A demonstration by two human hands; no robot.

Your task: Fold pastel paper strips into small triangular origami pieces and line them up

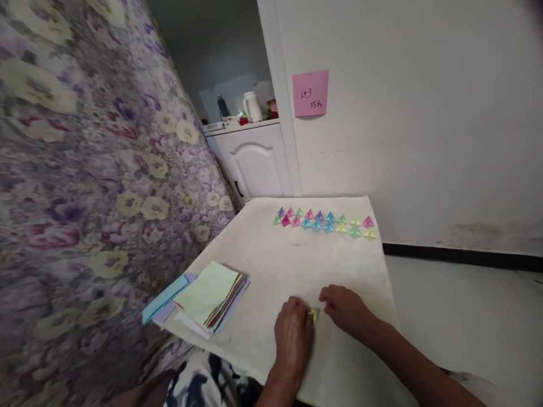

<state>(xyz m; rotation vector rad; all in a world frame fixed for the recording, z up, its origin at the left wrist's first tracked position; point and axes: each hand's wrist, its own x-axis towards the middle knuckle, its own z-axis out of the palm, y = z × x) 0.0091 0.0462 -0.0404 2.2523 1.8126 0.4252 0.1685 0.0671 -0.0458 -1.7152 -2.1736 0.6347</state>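
My left hand [293,334] is low over the cloth-covered table [271,263], its fingers closed on a small yellow folded paper [313,314]. Only a corner of that paper shows past the fingertips; the hand hides the rest. A short gap to the right of it, my right hand [344,308] is held with curled fingers, and no paper shows in them. Toward the far edge lie two rows of small folded paper pieces [317,225] in pink, purple, blue, green and yellow.
On the table's left side lies a stack of coloured paper sheets [212,291], pale green on top. Beside it, blue folded paper [165,299] juts over the edge. A floral curtain [106,169] hangs at left. The wall bears a pink note [310,93]; a white jug [253,107] stands behind.
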